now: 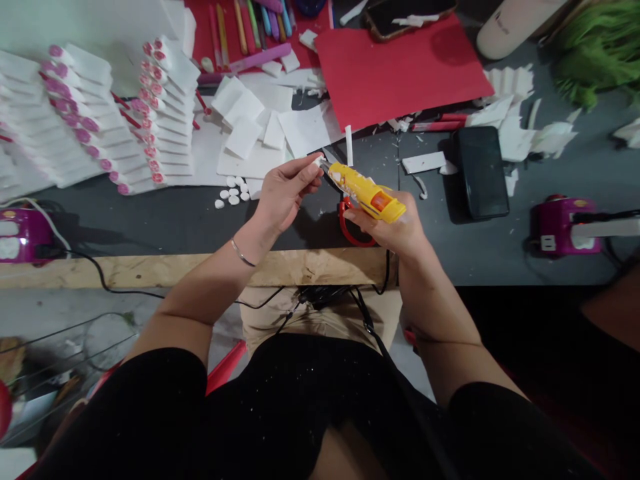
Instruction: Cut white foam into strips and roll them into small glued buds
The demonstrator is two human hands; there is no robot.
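My right hand (393,223) is wrapped round a yellow hot glue gun (367,191), its nozzle pointing up and left. The nozzle tip meets a small white piece (319,161) pinched between the thumb and fingers of my left hand (287,190). That piece is mostly covered by my fingers, and its exact kind is hard to make out. Under the glue gun lie scissors with red handles (350,227), partly hidden by my right hand. Left of my left hand, several small white discs (233,192) are scattered on the dark table.
Rows of folded white pieces with pink-red rolled ends (155,113) stand at left. Behind are white paper squares (245,137), red sheets (400,70) and coloured pens (250,30). A black phone (483,172) lies right. Purple power sockets (567,225) with cords sit at both sides.
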